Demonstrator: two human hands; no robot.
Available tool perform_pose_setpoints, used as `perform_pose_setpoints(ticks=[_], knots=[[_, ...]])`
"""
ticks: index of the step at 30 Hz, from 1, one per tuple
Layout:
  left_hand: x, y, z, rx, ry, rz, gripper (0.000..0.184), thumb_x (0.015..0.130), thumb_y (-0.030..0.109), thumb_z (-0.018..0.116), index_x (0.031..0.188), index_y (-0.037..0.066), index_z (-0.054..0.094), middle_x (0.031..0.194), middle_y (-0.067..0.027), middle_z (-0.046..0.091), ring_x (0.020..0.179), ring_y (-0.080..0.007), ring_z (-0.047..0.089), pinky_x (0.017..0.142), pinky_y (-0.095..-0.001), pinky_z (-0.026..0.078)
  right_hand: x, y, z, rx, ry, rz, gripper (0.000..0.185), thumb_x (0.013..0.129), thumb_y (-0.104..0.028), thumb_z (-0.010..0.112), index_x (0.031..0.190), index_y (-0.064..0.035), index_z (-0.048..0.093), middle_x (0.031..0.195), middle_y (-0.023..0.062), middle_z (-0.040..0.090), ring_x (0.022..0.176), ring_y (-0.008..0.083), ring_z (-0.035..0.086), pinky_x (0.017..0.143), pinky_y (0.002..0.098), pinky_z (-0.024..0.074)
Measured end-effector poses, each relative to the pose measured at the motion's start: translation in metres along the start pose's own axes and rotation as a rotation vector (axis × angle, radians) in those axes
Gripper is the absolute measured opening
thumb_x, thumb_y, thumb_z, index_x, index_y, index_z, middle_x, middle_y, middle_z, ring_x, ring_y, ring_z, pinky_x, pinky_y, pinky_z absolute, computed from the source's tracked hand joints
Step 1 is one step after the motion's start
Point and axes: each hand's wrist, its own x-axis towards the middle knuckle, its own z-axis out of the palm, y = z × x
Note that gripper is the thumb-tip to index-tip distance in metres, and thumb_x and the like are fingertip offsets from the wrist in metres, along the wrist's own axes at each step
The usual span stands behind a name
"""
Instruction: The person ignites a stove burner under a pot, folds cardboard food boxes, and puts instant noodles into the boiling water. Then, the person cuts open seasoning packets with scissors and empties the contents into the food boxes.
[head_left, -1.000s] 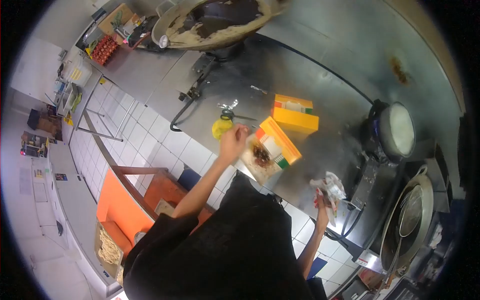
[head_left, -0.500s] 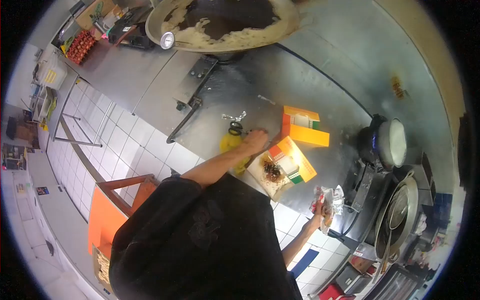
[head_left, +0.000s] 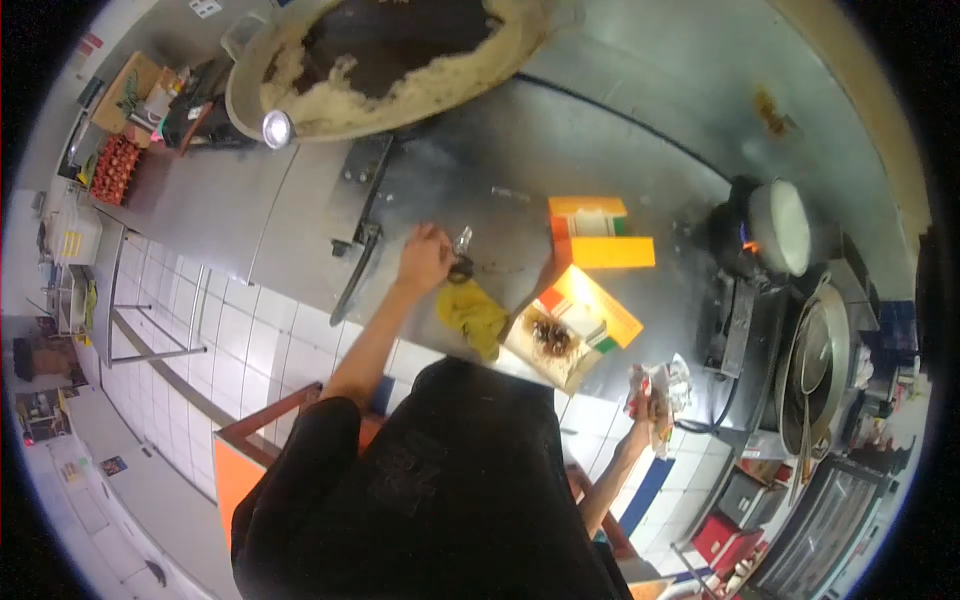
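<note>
My left hand (head_left: 426,258) reaches over the steel counter, fingers drawn together at a small silver foil scrap (head_left: 462,240) that stands upright at the fingertips. Just below lie dark-handled scissors (head_left: 460,269), partly hidden, and a crumpled yellow cloth (head_left: 474,318). My right hand (head_left: 642,430), out to the right past the counter's front edge, grips a crumpled silver packet (head_left: 658,392) with red print. Between the hands is an open orange-and-white carton (head_left: 598,308), with dark, glossy bits in a pale bag (head_left: 550,345) at its mouth. Behind it another orange carton (head_left: 612,254) lies open.
A large wok (head_left: 400,125) of dark liquid with a dial thermometer (head_left: 278,129) fills the back left. At right, a white pot (head_left: 782,228) sits by a burner with a flame. Beyond it are a strainer (head_left: 815,350) and wide pan. An orange chair (head_left: 236,475) stands left of me.
My left hand has moved left, from beside the carton to the foil scrap, which has turned from lying flat to upright. My right hand still holds the packet. The view has shifted slightly.
</note>
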Motion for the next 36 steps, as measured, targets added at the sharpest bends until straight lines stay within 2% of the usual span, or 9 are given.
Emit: perform_pose_setpoints(ticks=[7,15,18,19,23,25,27,30,36], knots=[[0.008,0.013,0.022,0.134,-0.032,-0.209,0.048,0.07,0.019,0.078,0.11,0.011,0.054,0.107,-0.0106,0.058,0.106,-0.0338,0.055,0.085,-0.047,0.048,0.003,0.019,-0.006,-0.09,-0.166,0.131,0.032,0.082,-0.004,0.072,0.111,-0.0016,0.06,0.09,0.0021,0.06,0.076,0.0091,0.055,0.068,0.025,0.045],[0.027,0.019,0.048,0.127,-0.096,-0.238,0.026,0.077,0.009,0.063,0.104,0.008,0.065,0.105,-0.0163,0.064,0.098,-0.0358,0.062,0.083,-0.0442,0.052,-0.004,-0.011,0.015,-0.079,-0.162,0.126,0.044,0.081,-0.011,0.077,0.119,0.0018,0.059,0.101,0.006,0.063,0.079,0.0103,0.056,0.067,0.0253,0.0459],[0.028,-0.003,0.072,0.21,-0.061,0.138,0.014,0.084,0.009,0.056,0.09,0.002,0.067,0.083,-0.0186,0.066,0.08,-0.0375,0.064,0.072,-0.0457,0.051,-0.004,0.02,-0.01,-0.421,-0.301,0.084,0.031,0.091,-0.032,0.064,0.104,-0.0036,0.065,0.083,0.0015,0.059,0.071,0.0091,0.052,0.061,0.0261,0.0437],[0.038,0.043,0.048,-0.085,-0.17,-0.231,0.013,0.085,0.01,0.06,0.09,0.001,0.067,0.083,-0.018,0.066,0.085,-0.0365,0.064,0.077,-0.047,0.05,-0.006,0.016,-0.009,-0.335,-0.248,0.09,0.026,0.09,-0.026,0.065,0.101,-0.0031,0.064,0.079,0.0015,0.059,0.068,0.0093,0.053,0.059,0.0259,0.0439],[0.086,0.013,0.073,-0.043,-0.248,-0.066,0.014,0.082,0.014,0.066,0.088,0.002,0.066,0.101,-0.0181,0.067,0.101,-0.0354,0.06,0.091,-0.047,0.046,-0.015,-0.007,0.011,-0.031,-0.118,0.095,0.018,0.085,-0.007,0.068,0.1,-0.0012,0.06,0.071,0.0023,0.062,0.058,0.0109,0.056,0.052,0.0249,0.0443],[0.105,0.046,0.068,-0.044,-0.049,0.317,0.013,0.081,0.015,0.069,0.086,0.004,0.065,0.119,-0.0176,0.06,0.112,-0.0347,0.053,0.098,-0.0453,0.043,-0.002,-0.013,0.003,-0.014,-0.119,0.085,0.027,0.086,-0.002,0.066,0.111,-0.002,0.055,0.079,0.0045,0.065,0.066,0.0102,0.06,0.055,0.0231,0.048],[0.127,0.049,0.08,0.018,-0.143,0.387,0.012,0.08,0.013,0.07,0.086,0.004,0.065,0.12,-0.0168,0.058,0.116,-0.0344,0.05,0.099,-0.045,0.041,0.037,0.018,-0.022,-0.256,-0.081,-0.283,0.027,0.085,0.0,0.064,0.111,-0.002,0.056,0.079,0.0053,0.065,0.063,0.0102,0.06,0.052,0.0234,0.0472],[0.135,0.049,0.105,0.087,-0.173,0.499,0.008,0.081,0.005,0.067,0.08,0.0,0.06,0.105,-0.0176,0.063,0.106,-0.0346,0.056,0.093,-0.0431,0.044,0.111,0.07,-0.06,-0.01,-0.123,-0.128,0.028,0.077,-0.002,0.069,0.103,0.0001,0.057,0.074,0.0044,0.063,0.052,0.0098,0.057,0.045,0.0237,0.0445],[0.119,0.046,0.117,0.071,-0.247,0.199,0.01,0.083,0.007,0.068,0.081,0.0,0.06,0.081,-0.0141,0.061,0.074,-0.0327,0.062,0.068,-0.0414,0.048,0.182,0.082,-0.069,-0.881,-0.227,-0.229,0.104,0.065,-0.053,0.082,0.143,-0.0004,0.036,0.13,0.0262,0.051,0.116,0.0339,0.053,0.096,0.0415,0.0453]])
